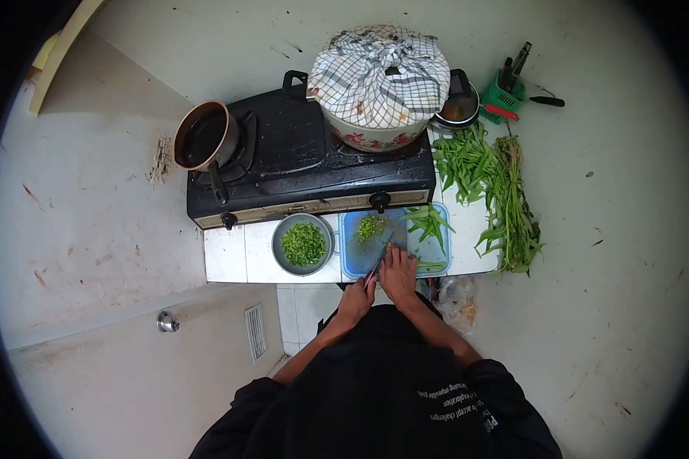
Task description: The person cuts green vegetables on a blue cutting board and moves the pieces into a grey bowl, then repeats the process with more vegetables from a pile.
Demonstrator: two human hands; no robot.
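My left hand (354, 301) is closed round the handle of a knife (378, 265), whose blade angles up over the blue cutting board (350, 260). Beside the blade, my right hand (397, 274) presses down on the board with its fingers together, over green stems (432, 265) that stick out to its right. The part of the stems under the fingers is hidden. A small heap of chopped greens (370, 227) lies at the board's upper left, and leafy tops (427, 222) lie at its upper right. Left of the board, a grey bowl (279, 261) holds more chopped greens (304, 244).
Behind the board stands a black gas stove (283, 141) with a saucepan (230, 141) and a large cloth-covered pot (371, 136). Leafy bunches (509, 206) lie on the white counter (464, 260) at right. A green basket (501, 98) holds utensils. A plastic bag (458, 302) is below.
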